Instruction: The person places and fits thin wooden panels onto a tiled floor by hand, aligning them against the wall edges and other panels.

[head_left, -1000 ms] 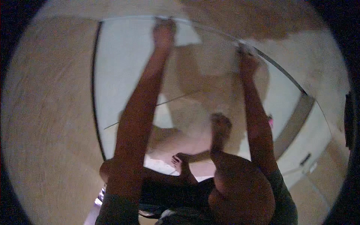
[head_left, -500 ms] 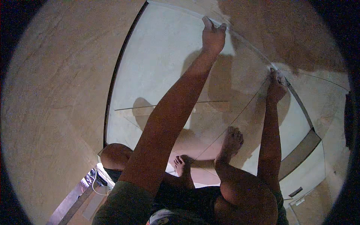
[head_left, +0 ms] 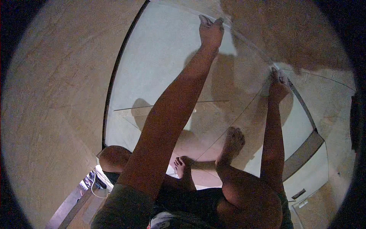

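A large white panel (head_left: 164, 45) with a dark edge on its left lies under my legs. A pale narrow strip (head_left: 249, 41) runs along its far right edge. At the far end my left hand (head_left: 211, 32) is bent over this strip, thumb and fingers on it with a small gap between them. Farther right and nearer to me, my right hand (head_left: 279, 84) is closed at the same edge, its fingertips pinched on the strip. Its exact grip is dim and blurred. A thin dark line (head_left: 244, 107) slants from beside the right hand toward my feet.
My bare feet (head_left: 233, 141) rest on the panel. Beyond its edges spreads a brown, scuffed floor (head_left: 57, 76). A grey-brown band (head_left: 303, 154) crosses the panel's right end, near a small dark slot (head_left: 299, 194). At lower left lie a pale cable (head_left: 93, 187) and shiny material.
My left hand has shifted slightly left along the far edge. The right hand stays at nearly the same spot on the edge. The whole view has drifted a little.
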### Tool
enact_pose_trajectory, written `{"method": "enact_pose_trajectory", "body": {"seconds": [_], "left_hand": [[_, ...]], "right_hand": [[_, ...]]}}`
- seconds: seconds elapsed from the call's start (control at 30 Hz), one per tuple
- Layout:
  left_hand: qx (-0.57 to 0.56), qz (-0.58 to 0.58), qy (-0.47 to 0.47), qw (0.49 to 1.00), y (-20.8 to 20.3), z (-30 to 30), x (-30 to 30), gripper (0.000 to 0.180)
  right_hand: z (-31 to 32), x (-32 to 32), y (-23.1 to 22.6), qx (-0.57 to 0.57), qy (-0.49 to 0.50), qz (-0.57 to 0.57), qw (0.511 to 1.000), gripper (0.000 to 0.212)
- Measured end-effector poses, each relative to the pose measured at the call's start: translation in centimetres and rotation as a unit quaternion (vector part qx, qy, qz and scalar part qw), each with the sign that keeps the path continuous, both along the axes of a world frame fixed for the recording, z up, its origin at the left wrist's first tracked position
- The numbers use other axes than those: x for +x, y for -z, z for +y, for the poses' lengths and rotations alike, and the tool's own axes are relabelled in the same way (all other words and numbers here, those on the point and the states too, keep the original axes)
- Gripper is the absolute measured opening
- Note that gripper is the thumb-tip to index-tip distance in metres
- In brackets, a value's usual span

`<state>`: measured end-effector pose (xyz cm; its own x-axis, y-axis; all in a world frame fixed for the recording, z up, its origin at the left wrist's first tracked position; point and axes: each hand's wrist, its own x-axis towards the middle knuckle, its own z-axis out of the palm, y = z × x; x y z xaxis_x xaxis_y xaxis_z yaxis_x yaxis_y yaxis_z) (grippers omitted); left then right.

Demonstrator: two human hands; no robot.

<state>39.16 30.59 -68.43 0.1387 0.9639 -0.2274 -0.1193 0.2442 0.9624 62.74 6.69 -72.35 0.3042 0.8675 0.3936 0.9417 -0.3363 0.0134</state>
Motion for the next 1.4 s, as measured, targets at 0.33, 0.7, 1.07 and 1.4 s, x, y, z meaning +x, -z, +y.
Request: {"method": "enact_pose_trajectory", "body": {"seconds": [0.33,0.7,1.07,1.4], "left_hand": [[-0.071,-0.188,0.1,0.975,-0.4,0.4,-1.6,0.04],[0.047,-0.05,-0.001,0.998,-0.7,-2.2,0.7,0.08],[0.029,0.068,0.009,0.997,-1.2,-2.6,1.1,0.089],[0.163,0.117,-0.053,0.978,-0.1,-2.5,1.3,0.039]], "right_hand": [[0.9,-1.6,-1.2,-0.032,0.039,0.014,0.999,0.022],[0.4,-1.1,-1.5,-0.083,0.002,-0.094,0.992,0.028],[1.8,-1.4,-1.9,0.062,0.042,0.187,0.98,0.023],[1.2,-0.3,0.4,0.055,0.075,0.223,0.97,0.026]]}}
